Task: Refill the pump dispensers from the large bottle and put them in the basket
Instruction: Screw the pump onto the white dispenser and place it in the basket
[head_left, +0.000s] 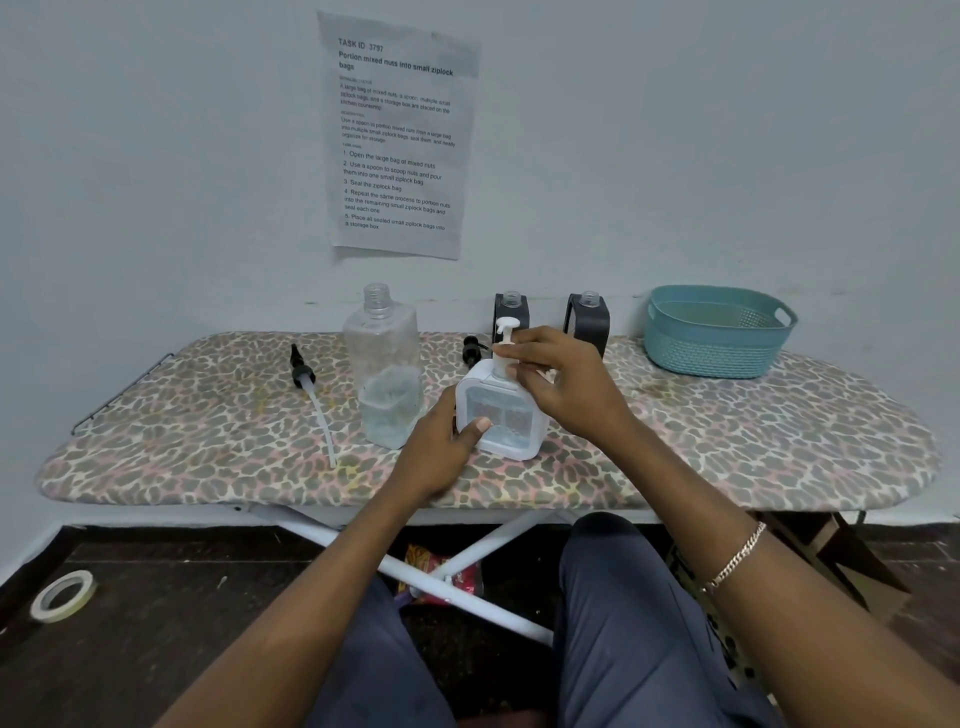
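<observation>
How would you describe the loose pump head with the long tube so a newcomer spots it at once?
Start at the leopard-print ironing board and go to its left part, left of the clear large bottle. There a black pump head lies flat, its long pale tube trailing toward the near edge; the other loose black pump, right of the bottle, shows no tube.

Pale wall (156, 156), taped paper notice (397, 135), leopard-print ironing board (727, 441), dark floor (182, 597)

Dark blue trousers (639, 623), chain bracelet (735, 558)
</observation>
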